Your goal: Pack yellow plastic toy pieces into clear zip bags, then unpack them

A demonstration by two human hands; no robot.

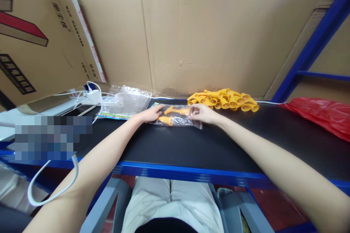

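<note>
A small clear plastic bag lies flat on the black tabletop, with two orange plastic pieces inside it. My left hand rests on the bag's left end, fingers pressing down on it. My right hand holds the bag's right end, fingers pinched on the plastic. Just behind my right hand lies a heap of several yellow-orange plastic pieces.
A stack of clear bags lies at the left rear. A white power strip with cables sits further left. A red plastic bag lies at the right. Cardboard sheets wall the back. Blue shelf posts rise at the right.
</note>
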